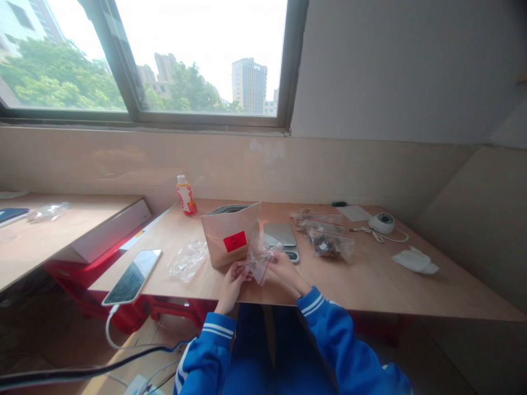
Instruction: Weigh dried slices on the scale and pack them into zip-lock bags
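Both my hands hold a small clear zip bag [261, 259] with a red strip, just above the near edge of the wooden table [370, 280]. My left hand [231, 282] pinches its lower left side. My right hand [284, 267] grips its right side, fingers closed. Right behind the bag stands a brown paper pouch [230, 236] with a red label, its top open. A small silver scale [281, 237] lies to the right of the pouch.
Filled clear bags [327, 237] lie right of the scale. An empty clear bag [188, 260] and a phone [132, 277] on a cable lie at the left. A small bottle [186, 196] stands at the back. A white round device [381, 223] and a tissue [415, 260] lie at the right.
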`<state>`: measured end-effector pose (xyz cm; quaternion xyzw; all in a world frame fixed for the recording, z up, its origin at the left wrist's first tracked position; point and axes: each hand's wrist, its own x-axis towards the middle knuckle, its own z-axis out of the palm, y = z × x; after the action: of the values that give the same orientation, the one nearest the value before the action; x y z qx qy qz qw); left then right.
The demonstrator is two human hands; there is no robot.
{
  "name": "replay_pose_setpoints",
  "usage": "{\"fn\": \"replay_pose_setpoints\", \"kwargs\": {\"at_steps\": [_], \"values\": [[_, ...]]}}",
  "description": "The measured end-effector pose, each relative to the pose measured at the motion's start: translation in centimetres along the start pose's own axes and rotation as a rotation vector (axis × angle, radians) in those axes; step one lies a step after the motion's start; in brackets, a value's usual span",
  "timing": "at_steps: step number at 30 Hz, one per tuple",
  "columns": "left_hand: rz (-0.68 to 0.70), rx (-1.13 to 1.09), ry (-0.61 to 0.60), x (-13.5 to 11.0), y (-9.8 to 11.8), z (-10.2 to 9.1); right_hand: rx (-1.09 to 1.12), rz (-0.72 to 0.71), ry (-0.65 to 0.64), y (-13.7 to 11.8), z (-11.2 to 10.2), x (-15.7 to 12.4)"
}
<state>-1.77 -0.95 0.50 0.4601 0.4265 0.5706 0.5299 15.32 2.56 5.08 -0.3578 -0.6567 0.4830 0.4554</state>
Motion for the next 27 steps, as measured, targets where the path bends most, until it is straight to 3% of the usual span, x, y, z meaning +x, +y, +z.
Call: {"fn": "replay_pose_setpoints", "kwargs": {"at_steps": [5,8,12,16,19,23,25,27], "values": [[-0.006,-0.011,0.018,-0.1,0.0,0.1,0.003,0.033,0.05,0.1,-1.9,-0.4],[-0.021,-0.021,0.031,-0.2,0.2,0.2,-0.064,0.075,-0.015,-0.9,-3.6,-1.2],[-0.031,-0.031,0.045,-0.2,0.3,0.1,-0.114,0.134,-0.141,-3.9,-6.1,-2.4],[-0.024,-0.034,0.036,0.0,0.1,0.1,-0.11,0.063,-0.118,-8.1,-7.4,-2.0],[-0.021,-0.02,0.045,0.0,0.2,0.1,-0.086,-0.086,-0.009,-11.3,-6.4,0.6],[-0.029,-0.016,0.047,-0.1,0.3,0.2,-0.12,-0.304,0.092,-14.1,-2.6,6.1],[-0.029,-0.024,0.034,-0.2,0.3,0.2,-0.205,-0.404,0.079,-14.7,-0.8,8.7],[-0.024,-0.027,0.023,-0.2,0.3,0.2,-0.289,-0.477,-0.013,-14.7,0.6,10.5]]}}
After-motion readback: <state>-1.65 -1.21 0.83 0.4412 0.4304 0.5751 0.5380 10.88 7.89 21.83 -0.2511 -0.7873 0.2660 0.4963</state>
